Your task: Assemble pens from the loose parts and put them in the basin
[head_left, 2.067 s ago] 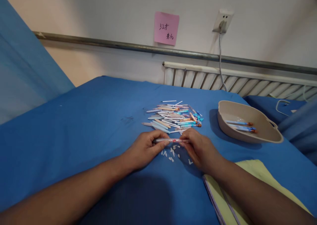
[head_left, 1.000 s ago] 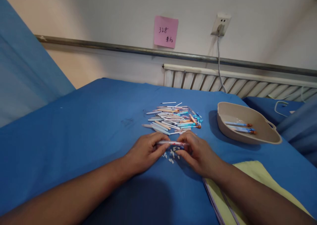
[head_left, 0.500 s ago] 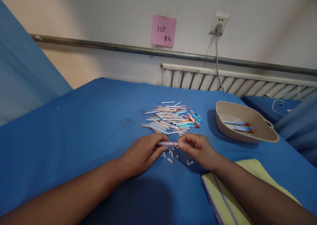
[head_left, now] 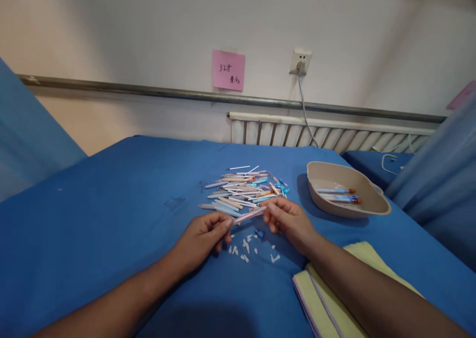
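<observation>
Between my two hands is a pale pinkish pen barrel [head_left: 250, 215], tilted up to the right. My left hand [head_left: 203, 234] pinches its lower left end between thumb and fingers. My right hand [head_left: 290, 221] grips the other end, fingertips curled round it. Just behind lies a heap of pen parts [head_left: 238, 192]: grey, blue and orange barrels, thin white refills and small turquoise pieces. Several small white tips [head_left: 246, 246] are scattered on the blue cloth below the barrel, with a small dark blue piece [head_left: 260, 234] beside them.
A beige basin [head_left: 345, 210] holding several blue pens with brown ends [head_left: 340, 198] stands at the right. A folded yellow cloth [head_left: 327, 298] lies under my right forearm. Behind the blue-covered table [head_left: 111, 204] are a metal rail [head_left: 159, 93] and a radiator [head_left: 282, 130].
The barrel has gone from level to tilted, and my left hand now pinches it nearer its end. The dark blue piece shows on the cloth. The view has shifted.
</observation>
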`<state>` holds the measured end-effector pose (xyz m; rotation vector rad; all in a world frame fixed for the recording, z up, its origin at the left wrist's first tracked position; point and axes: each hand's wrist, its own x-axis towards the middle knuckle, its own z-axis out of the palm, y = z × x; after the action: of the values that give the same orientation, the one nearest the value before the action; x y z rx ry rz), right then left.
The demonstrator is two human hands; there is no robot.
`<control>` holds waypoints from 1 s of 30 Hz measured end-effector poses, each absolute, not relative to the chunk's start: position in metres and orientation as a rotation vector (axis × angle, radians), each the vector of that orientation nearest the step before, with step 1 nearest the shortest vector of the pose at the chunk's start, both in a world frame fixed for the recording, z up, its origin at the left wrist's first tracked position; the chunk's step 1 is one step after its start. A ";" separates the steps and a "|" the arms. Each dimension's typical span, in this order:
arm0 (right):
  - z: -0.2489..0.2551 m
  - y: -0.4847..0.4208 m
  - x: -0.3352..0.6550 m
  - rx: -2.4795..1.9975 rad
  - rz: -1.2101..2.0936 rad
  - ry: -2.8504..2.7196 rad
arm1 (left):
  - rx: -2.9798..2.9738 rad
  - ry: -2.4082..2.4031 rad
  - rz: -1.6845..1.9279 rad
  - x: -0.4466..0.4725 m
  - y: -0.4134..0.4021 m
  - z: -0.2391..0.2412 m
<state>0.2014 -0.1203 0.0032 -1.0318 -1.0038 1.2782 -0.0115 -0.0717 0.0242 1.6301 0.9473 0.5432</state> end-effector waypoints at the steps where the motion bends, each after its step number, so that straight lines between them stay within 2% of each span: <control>1: 0.003 -0.121 0.201 -1.040 1.264 -1.035 | 1.618 0.933 0.524 -0.012 -0.072 0.024; 11: -0.005 -0.119 0.211 -0.957 1.253 -0.874 | 1.059 0.825 0.516 -0.012 -0.071 0.021; 26: -0.010 -0.117 0.213 -1.089 1.187 -0.940 | 1.080 0.806 0.469 -0.013 -0.067 0.014; 28: -0.003 -0.116 0.211 -1.150 1.022 -1.024 | 1.111 0.802 0.470 -0.013 -0.067 0.014; 30: 0.009 -0.120 0.210 -1.196 0.652 -1.126 | 1.101 0.802 0.485 -0.012 -0.067 0.013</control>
<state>0.2097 -0.1205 0.0093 -1.1955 -1.1259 0.6524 -0.0125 -0.0668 0.0132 1.1014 0.8020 0.4849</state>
